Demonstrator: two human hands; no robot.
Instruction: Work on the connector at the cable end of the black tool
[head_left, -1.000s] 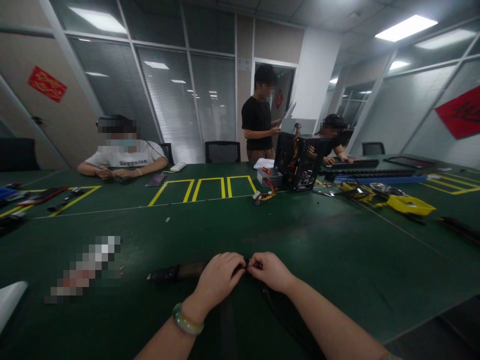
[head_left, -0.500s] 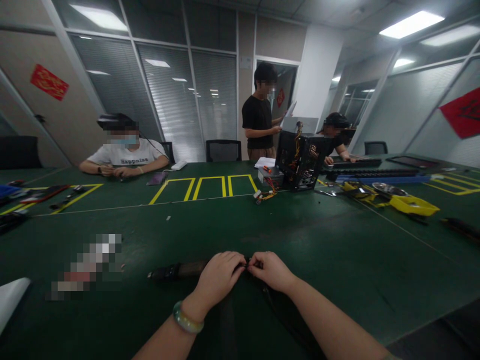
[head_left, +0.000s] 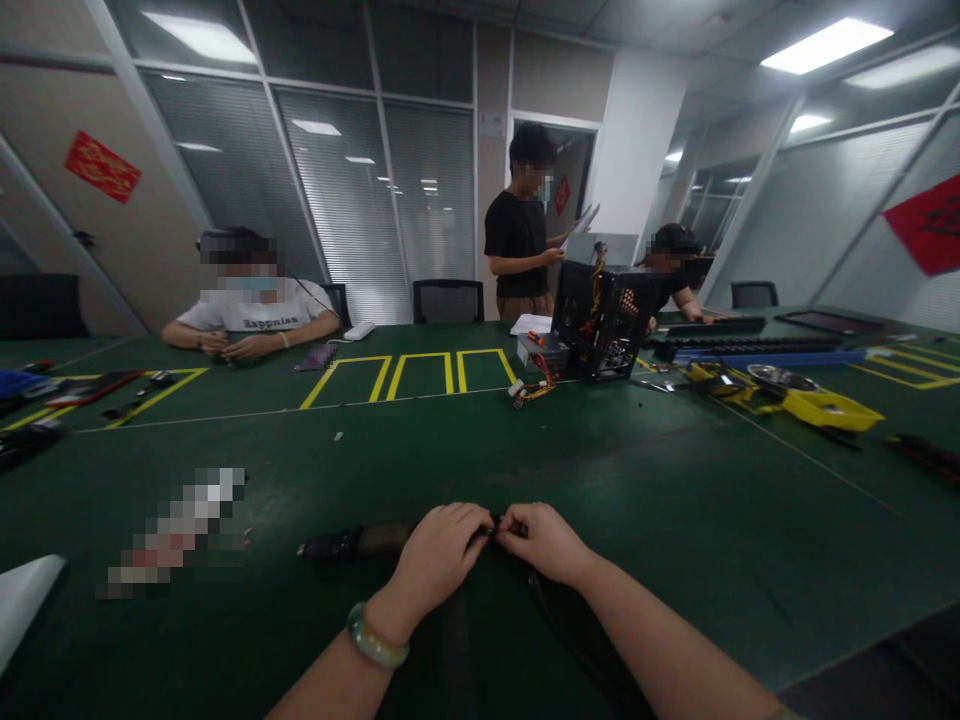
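On the green table in front of me lies a dark, cylindrical power tool (head_left: 379,541), like an electric screwdriver, with a black nose and a small metal tip pointing left. My left hand (head_left: 444,540) is closed over its rear end, thumb and fingers drawn together. Right beside it, my right hand (head_left: 541,540) pinches at the tail of the tool, fingertips almost touching the left ones. A black cable (head_left: 559,625) emerges below the right hand and runs toward me. My fingers hide the small part between them, where tool and cable meet.
An open black computer case (head_left: 604,320) and a power supply (head_left: 541,352) with loose wires stand ahead. Yellow trays (head_left: 832,410) lie at right, a pixelated object (head_left: 176,530) at left. One person (head_left: 523,230) stands across the table; others sit at left and right.
My hands and the tool stay in nearly the same place. The view shifts very slightly, and the seated person at left has moved their hands a little.
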